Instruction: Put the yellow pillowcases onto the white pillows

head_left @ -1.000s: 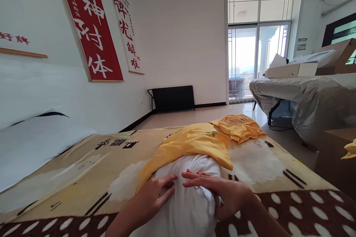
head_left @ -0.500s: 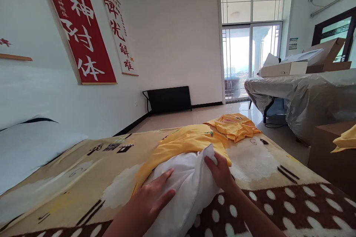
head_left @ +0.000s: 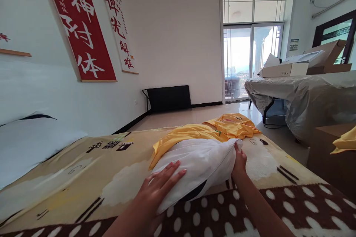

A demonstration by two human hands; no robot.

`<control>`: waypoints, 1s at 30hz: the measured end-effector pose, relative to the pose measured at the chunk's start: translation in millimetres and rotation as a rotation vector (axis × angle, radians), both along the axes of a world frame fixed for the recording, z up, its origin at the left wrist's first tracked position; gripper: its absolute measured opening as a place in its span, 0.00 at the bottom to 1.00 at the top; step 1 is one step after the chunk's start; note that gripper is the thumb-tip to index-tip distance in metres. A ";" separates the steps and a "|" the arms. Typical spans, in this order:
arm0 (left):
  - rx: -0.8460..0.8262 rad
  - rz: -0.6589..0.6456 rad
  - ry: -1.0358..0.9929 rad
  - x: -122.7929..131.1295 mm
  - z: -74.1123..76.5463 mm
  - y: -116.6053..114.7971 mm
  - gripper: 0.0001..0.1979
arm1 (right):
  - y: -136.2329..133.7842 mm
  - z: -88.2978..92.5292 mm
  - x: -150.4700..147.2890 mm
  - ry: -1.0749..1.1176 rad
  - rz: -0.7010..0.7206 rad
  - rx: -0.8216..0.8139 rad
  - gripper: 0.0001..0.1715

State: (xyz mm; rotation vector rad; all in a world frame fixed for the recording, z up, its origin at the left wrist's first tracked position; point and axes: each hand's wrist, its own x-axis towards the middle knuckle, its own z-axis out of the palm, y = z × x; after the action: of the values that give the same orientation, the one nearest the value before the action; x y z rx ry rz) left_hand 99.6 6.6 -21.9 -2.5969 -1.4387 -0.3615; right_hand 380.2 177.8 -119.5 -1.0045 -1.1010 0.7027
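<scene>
A white pillow [head_left: 200,163] with a dark patch on its near underside lies across the blanket in front of me. My right hand [head_left: 239,160] grips the pillow's right corner, fingers closed on the fabric. On the pillow's left end rests my left hand [head_left: 162,183], its fingers stretched out over the cloth. Just behind the pillow a yellow T-shirt [head_left: 183,132] is spread, partly covered by it. Another yellow shirt [head_left: 236,127] lies crumpled farther back, at the bed's far edge.
A cream and brown patterned blanket [head_left: 116,166] covers the bed. To the left is another white pillow [head_left: 33,148]. On the right stand a plastic-wrapped table [head_left: 300,96] carrying open cardboard boxes [head_left: 286,69], and a brown box [head_left: 328,159] with yellow cloth on top.
The pillow has swung flatter and wider, its gripped corner moving right with my right hand. Its dark patch now shows, and the near yellow shirt is less spread toward me.
</scene>
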 end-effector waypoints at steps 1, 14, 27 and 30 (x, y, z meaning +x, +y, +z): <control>0.003 -0.002 -0.009 -5.6 0.3 4.0 0.46 | -0.5 0.6 -0.4 0.050 -0.023 -0.023 0.38; 0.936 0.268 -0.798 -50.1 -12.6 51.6 0.18 | -23.9 47.1 11.7 0.517 0.119 0.060 0.27; 0.458 0.162 -1.744 -46.0 -16.7 62.9 0.13 | -26.0 54.3 26.9 0.536 0.241 0.169 0.22; 0.341 0.149 -1.741 -45.6 -14.3 59.3 0.16 | -31.9 54.9 22.9 0.458 0.294 0.169 0.20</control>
State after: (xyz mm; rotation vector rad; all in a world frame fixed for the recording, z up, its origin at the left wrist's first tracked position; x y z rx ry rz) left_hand 54.0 65.9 -36.2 -1.4632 -1.4156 -2.8521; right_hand 403.1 145.9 -64.7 -0.5036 -0.8905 1.0013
